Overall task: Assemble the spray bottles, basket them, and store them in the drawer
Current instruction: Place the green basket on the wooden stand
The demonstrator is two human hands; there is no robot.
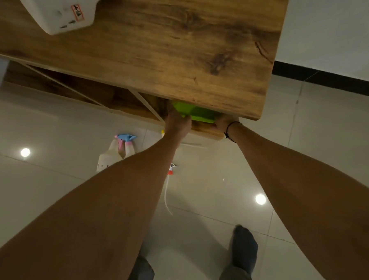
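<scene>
A bright green basket (199,113) sits half hidden under the front edge of the wooden cabinet top (175,54), in an open drawer (204,129). My left hand (177,124) grips its left side and my right hand (224,122) grips its right side; a black cord circles that wrist. On the floor left of my arms stands a white spray bottle (114,156) with a blue and pink trigger head (124,138). A loose trigger head with a red collar and a white tube (168,187) lies on the tiles between my arms.
A white plastic container (65,13) with a red label rests at the back left of the cabinet top. Open shelves (80,89) run under the top to the left. Glossy tiles (205,224) reflect ceiling lights. My foot (243,246) stands on them.
</scene>
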